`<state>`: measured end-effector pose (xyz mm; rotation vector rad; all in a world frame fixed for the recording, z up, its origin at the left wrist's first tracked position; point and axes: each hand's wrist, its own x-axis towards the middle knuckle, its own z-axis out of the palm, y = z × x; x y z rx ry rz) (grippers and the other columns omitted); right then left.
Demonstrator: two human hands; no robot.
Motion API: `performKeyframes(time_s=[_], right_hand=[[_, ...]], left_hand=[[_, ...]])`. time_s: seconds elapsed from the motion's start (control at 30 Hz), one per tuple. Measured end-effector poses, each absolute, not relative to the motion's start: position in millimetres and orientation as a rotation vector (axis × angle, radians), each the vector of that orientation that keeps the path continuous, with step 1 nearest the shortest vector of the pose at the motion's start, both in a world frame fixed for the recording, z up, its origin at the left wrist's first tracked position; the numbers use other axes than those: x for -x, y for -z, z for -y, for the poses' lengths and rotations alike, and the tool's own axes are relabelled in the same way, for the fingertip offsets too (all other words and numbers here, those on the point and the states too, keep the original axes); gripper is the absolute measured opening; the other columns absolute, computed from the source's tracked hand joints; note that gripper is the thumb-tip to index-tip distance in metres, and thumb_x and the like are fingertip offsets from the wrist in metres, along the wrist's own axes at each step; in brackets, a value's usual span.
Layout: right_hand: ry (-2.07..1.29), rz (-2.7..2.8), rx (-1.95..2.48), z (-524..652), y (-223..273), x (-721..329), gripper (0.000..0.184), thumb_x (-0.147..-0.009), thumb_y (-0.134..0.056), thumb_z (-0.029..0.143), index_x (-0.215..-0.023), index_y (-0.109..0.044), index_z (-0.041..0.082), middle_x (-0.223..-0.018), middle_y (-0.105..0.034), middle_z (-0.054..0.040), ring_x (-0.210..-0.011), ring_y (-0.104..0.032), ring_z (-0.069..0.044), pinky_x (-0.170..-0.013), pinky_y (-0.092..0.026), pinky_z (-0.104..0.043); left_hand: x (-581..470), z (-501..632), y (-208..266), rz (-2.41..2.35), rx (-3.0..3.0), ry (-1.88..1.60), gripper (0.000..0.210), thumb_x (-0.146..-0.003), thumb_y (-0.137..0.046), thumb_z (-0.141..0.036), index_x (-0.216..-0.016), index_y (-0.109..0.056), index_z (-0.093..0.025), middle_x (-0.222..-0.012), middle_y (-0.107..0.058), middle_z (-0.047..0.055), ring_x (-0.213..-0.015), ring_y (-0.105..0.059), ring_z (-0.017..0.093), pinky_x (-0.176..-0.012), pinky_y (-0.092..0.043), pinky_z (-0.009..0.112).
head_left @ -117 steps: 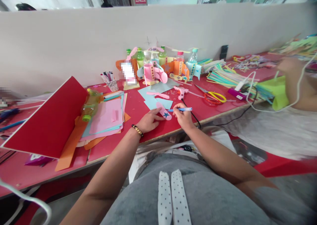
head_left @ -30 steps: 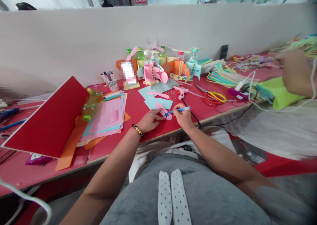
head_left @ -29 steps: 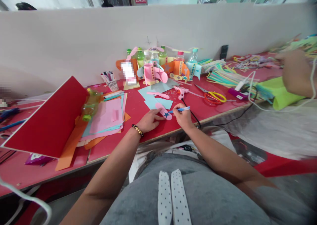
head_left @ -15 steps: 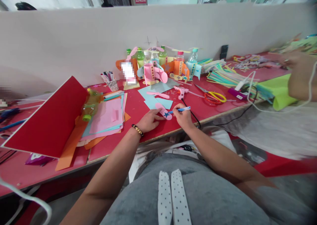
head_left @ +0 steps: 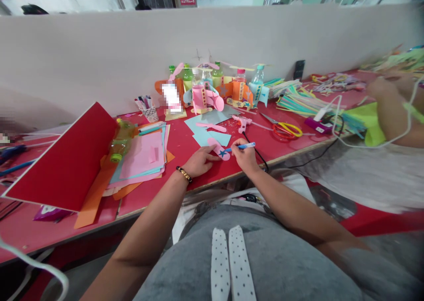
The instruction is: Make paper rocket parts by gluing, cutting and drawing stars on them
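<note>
My right hand (head_left: 245, 154) grips a blue marker pen (head_left: 243, 146), its tip at a dark blue star (head_left: 223, 153) on a pink paper strip with rounded ends (head_left: 214, 144). With fingers stretched out, my left hand (head_left: 201, 160) lies on the red table and presses the strip's left edge. Light blue paper (head_left: 204, 137) lies just behind the strip. Farther back are a pink paper propeller shape (head_left: 212, 127) and a pink glue gun (head_left: 243, 122).
Decorated bottles (head_left: 200, 95) stand along the wall. Scissors (head_left: 285, 129) and paper strips (head_left: 298, 100) lie to the right, near a co-worker's arm (head_left: 392, 111). Leftward are stacked papers (head_left: 142, 155), a bottle on its side (head_left: 119, 144), a pen cup (head_left: 150, 113) and a red board (head_left: 66, 159).
My hands, the pen and the pink strip stay almost still. At the right, the co-worker's arms have shifted, and a yellow-green piece now shows by the forearm.
</note>
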<state>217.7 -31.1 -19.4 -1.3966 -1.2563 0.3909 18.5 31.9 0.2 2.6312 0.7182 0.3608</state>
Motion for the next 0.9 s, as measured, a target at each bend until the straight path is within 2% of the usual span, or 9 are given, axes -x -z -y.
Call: performKeyframes(time_s=[0.3,0.63,0.77,0.9], right_hand=[[-0.455,1.237,1.338,30.7,20.0,-217.3,0.012,-0.077,-0.056,0.024,-0.066,-0.053,0.021,-0.053,-0.054,0.0031,-0.051,-0.050,-0.013,-0.051,-0.037,-0.025],[-0.493,1.111,1.208,27.9,26.7,-218.2,0.025,-0.091,-0.050,0.047,-0.095,-0.054,0.022,-0.071,-0.062,0.0011,-0.057,-0.057,-0.012,-0.054,-0.045,-0.024],[-0.512,1.088,1.186,25.9,28.5,-217.9,0.030,-0.091,-0.049,0.051,-0.098,-0.052,0.023,-0.074,-0.064,0.0000,-0.057,-0.060,-0.013,-0.053,-0.046,-0.024],[-0.532,1.075,1.178,24.7,29.2,-217.6,0.033,-0.090,-0.050,0.054,-0.100,-0.053,0.022,-0.076,-0.065,-0.0010,-0.058,-0.061,-0.014,-0.052,-0.048,-0.025]], left_hand=[[-17.6,-33.2,1.0,-0.706,-2.615,-0.371,0.050,-0.073,-0.052,-0.004,-0.114,-0.072,-0.026,-0.150,-0.042,0.003,-0.132,-0.045,0.029,-0.114,-0.034,0.045],[-16.1,-35.7,2.9,-0.657,-2.560,-0.534,0.056,-0.067,-0.050,0.001,-0.111,-0.073,-0.025,-0.151,-0.040,0.004,-0.137,-0.040,0.030,-0.115,-0.032,0.047],[-15.2,-37.5,2.6,-0.646,-2.401,-0.782,0.046,-0.069,-0.049,-0.001,-0.098,-0.077,-0.023,-0.141,-0.053,0.005,-0.132,-0.048,0.027,-0.111,-0.038,0.045],[-16.1,-38.0,0.9,-0.682,-2.152,-0.994,0.032,-0.068,-0.048,-0.005,-0.073,-0.075,-0.020,-0.112,-0.072,0.006,-0.119,-0.058,0.024,-0.105,-0.044,0.043]])
